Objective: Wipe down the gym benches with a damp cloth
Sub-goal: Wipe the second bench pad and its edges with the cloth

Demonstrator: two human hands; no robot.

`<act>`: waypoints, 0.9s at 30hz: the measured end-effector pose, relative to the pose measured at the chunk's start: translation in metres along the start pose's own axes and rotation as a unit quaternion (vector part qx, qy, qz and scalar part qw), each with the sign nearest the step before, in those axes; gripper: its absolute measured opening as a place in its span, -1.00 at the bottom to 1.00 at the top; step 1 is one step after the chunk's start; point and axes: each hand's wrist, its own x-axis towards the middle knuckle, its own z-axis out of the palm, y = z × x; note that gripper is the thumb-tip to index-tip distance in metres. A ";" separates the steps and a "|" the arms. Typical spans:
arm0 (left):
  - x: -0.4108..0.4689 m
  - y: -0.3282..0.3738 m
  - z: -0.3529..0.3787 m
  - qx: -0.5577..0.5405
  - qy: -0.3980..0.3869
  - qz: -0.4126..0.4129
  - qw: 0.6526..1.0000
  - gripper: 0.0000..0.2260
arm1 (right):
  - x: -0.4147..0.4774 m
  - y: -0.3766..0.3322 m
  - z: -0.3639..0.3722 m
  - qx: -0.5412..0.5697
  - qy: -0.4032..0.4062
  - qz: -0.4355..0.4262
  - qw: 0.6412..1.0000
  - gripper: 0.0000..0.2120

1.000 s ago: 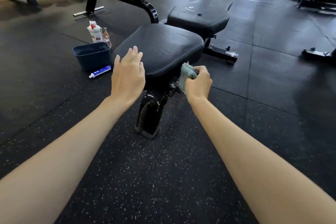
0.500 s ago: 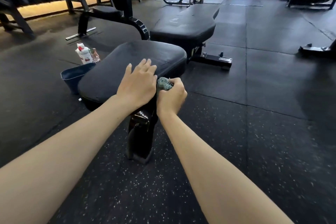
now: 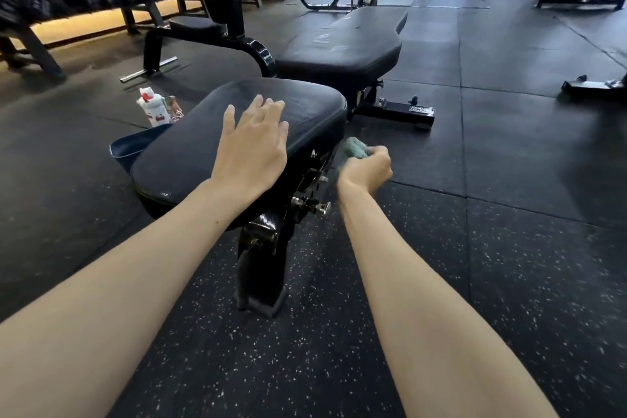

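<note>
Seat pad (image 3: 190, 153) of black bench at centre. Left hand (image 3: 252, 149) flat on pad top, fingers straight, slightly spread. Right hand (image 3: 368, 168) just beside pad's right edge, fingers curled round bunched green cloth (image 3: 354, 148); cloth-to-pad contact unclear, blurred. Dark tub (image 3: 132, 146) and white bottle (image 3: 152, 110) on floor left of pad.

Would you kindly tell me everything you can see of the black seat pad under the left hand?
The seat pad is black and padded, with a smooth leather-like cover, rounded corners and a faint sheen. It sits on a glossy black metal post. The left hand rests flat and open on its top. The right hand grips a green cloth beside its right edge; blur hides whether the cloth touches it.
</note>
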 end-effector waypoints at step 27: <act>0.003 0.010 0.001 -0.051 -0.053 0.026 0.997 -0.65 | -0.031 0.011 -0.002 -0.070 -0.164 -0.247 0.953 -0.59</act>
